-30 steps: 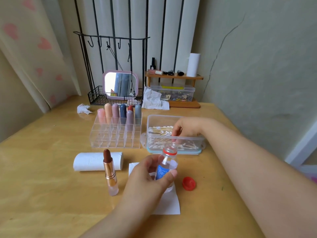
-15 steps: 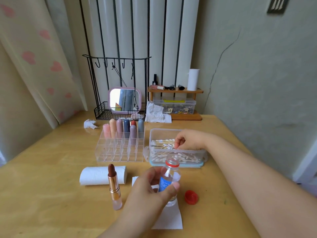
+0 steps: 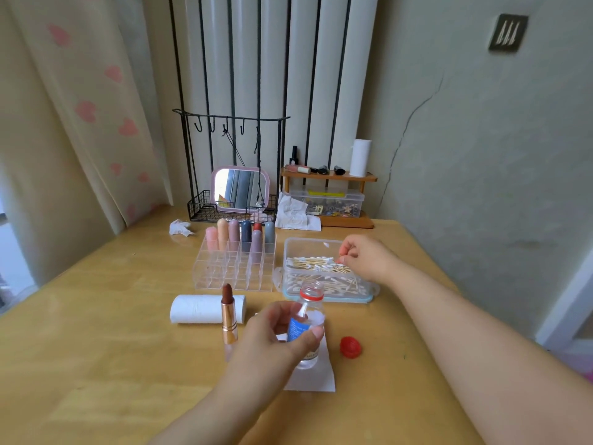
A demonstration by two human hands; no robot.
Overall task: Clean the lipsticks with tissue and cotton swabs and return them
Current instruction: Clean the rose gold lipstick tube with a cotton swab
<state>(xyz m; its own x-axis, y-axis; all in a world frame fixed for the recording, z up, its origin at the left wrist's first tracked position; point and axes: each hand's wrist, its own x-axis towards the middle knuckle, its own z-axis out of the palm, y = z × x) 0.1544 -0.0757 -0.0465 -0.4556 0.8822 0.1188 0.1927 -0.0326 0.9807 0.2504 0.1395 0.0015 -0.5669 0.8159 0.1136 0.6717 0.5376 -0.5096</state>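
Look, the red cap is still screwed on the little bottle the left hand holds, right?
No. The head view shows the red cap lying on the table, off the little bottle, whose neck is open. The left hand does hold it.

Uncapped brown lipstick (image 3: 228,311) upright before tissue roll (image 3: 199,309), cotton swabs (image 3: 316,266) boxed

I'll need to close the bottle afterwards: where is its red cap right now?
In the head view the red cap lies on the wooden table, just right of the open bottle that the left hand holds, in front of the cotton swab box.
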